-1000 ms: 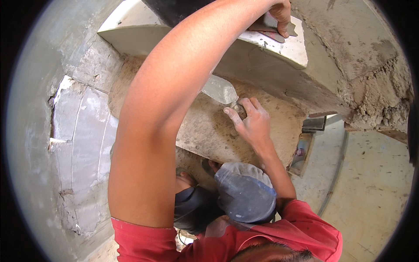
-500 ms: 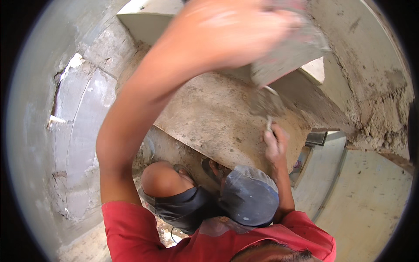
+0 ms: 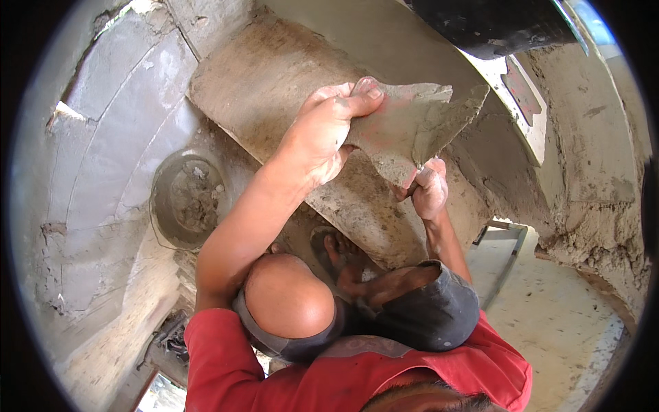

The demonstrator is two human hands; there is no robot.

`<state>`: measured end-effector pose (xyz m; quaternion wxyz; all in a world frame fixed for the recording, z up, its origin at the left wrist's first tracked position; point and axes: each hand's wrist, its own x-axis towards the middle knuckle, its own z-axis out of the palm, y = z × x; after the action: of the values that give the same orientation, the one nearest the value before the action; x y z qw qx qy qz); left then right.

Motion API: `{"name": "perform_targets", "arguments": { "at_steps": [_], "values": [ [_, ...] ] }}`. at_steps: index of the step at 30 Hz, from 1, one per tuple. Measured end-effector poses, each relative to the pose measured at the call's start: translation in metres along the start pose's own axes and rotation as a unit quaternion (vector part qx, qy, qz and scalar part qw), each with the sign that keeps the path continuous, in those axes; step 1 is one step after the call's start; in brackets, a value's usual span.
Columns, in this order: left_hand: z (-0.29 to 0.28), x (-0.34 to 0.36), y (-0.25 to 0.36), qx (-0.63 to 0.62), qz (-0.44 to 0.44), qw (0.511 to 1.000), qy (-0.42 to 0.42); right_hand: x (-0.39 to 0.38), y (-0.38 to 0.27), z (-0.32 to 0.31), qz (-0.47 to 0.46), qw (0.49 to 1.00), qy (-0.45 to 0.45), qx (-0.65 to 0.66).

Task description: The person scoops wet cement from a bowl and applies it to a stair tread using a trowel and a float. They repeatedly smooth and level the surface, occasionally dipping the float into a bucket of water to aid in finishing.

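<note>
Gripping the upper edge of a flat, mortar-smeared board (image 3: 405,134), the left hand (image 3: 326,134) is closed, fingers curled over the top and thumb along the edge. The right hand (image 3: 429,192) is closed just beneath the board's lower corner, its fingers coated in grey mortar; whether it grips a tool handle there cannot be told. The board is held raised in front of a slanted, rough plastered surface (image 3: 274,82). Below and to the left, a round pan (image 3: 187,199) holding mortar sits on the ground.
</note>
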<state>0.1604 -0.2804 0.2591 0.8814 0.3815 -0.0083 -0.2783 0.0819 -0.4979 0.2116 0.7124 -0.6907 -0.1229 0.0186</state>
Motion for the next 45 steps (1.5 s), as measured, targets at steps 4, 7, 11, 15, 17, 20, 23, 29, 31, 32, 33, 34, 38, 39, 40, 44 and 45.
{"name": "perform_targets", "arguments": {
  "at_steps": [4,7,11,15,17,20,23,29,31,32,33,34,38,39,40,44,45],
  "values": [
    [0.0,0.002,0.004,-0.01,0.0,1.0,0.025,-0.005,0.009,0.002,0.029,0.999,-0.004,0.03],
    [0.004,0.004,0.005,-0.02,0.002,0.999,0.033,-0.009,0.012,-0.003,0.042,0.999,0.003,0.006],
    [0.008,0.008,0.007,-0.004,-0.017,0.997,0.074,-0.015,0.022,-0.011,0.071,0.997,0.009,-0.017],
    [0.001,0.014,0.017,-0.005,0.008,0.998,0.066,-0.024,0.025,-0.012,0.122,0.992,0.005,-0.035],
    [-0.008,0.013,0.029,-0.037,0.042,0.998,0.011,-0.025,0.016,-0.012,0.123,0.984,0.013,-0.129],
    [-0.018,0.009,0.043,-0.032,0.07,0.995,0.063,-0.018,-0.006,-0.01,0.065,0.97,0.084,-0.22],
    [-0.017,0.006,0.032,-0.008,0.069,0.986,0.15,0.003,-0.02,-0.004,-0.107,0.914,0.138,-0.367],
    [-0.016,0.021,-0.005,-0.12,0.032,0.988,0.094,0.039,0.026,0.018,-0.224,0.788,0.167,-0.549],
    [-0.02,0.024,-0.004,-0.153,0.038,0.983,0.098,0.032,0.045,0.021,-0.184,0.8,0.181,-0.541],
    [-0.022,0.025,-0.003,-0.171,0.046,0.977,0.115,0.027,0.051,0.02,-0.163,0.802,0.188,-0.543],
    [-0.023,0.024,0.0,-0.186,0.043,0.971,0.146,0.018,0.054,0.017,-0.146,0.803,0.191,-0.546],
    [-0.025,0.024,0.003,-0.184,0.078,0.97,0.138,0.011,0.054,0.013,-0.116,0.803,0.187,-0.554],
    [-0.037,0.022,0.02,-0.105,0.202,0.954,0.193,-0.021,0.028,-0.008,-0.118,0.779,0.165,-0.593],
    [-0.041,0.024,0.024,-0.08,0.237,0.947,0.202,-0.027,0.02,-0.011,-0.142,0.768,0.162,-0.603],
    [-0.044,0.026,0.025,-0.054,0.269,0.938,0.211,-0.033,0.013,-0.014,-0.133,0.766,0.142,-0.613],
    [-0.041,0.027,0.006,0.056,0.323,0.927,0.184,-0.043,0.001,-0.016,-0.08,0.724,0.11,-0.676],
    [-0.034,0.025,-0.007,0.095,0.35,0.91,0.2,-0.042,0.003,-0.015,-0.068,0.706,0.113,-0.695]
  ]
}}
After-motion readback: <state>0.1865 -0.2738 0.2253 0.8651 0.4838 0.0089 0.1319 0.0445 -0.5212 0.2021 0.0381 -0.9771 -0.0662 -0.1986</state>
